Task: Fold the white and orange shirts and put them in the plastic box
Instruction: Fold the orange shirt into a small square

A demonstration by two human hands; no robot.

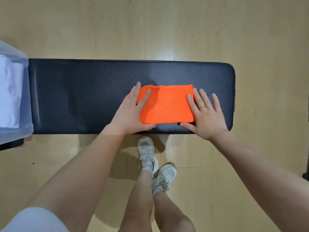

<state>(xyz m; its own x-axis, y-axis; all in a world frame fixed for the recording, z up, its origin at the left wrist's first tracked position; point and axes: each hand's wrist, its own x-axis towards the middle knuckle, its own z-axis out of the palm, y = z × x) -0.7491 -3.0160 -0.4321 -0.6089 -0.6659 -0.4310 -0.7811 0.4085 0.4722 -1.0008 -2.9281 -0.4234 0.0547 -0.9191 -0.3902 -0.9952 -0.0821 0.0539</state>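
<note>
- Orange shirt (165, 104) sat folded into a compact rectangle at frame centre, on the dark padded bench (83, 91) that ran across the middle of the frame.
- Left hand (133, 111) lay flat, palm down, on the shirt's left edge. Fingers were spread, thumb along the near edge; nothing was gripped.
- Right hand (204, 113) was likewise flat and open against the shirt's right edge, mostly on the bench surface. A ring showed on one finger.
- Both hands bracketed the bundle from either side; they were pressing or squaring it, not lifting.
- Plastic box (25, 67) stood at the far left of the frame, touching or just beside the bench end; couldn't tell which.
- White shirt (10, 92) was visible through the box wall, already inside and apparently folded.
- Step in hand, my read: final smoothing of the orange fold. White half looked done.
- Next move would need fingers slid under both short edges, a level lift so the layers didn't splay, then a carry left across the bench to the box.
- Risk: loose top-left corner of the fold looked slightly uneven and could open on pickup.
- Drop spot: on or beside the white shirt.
</note>
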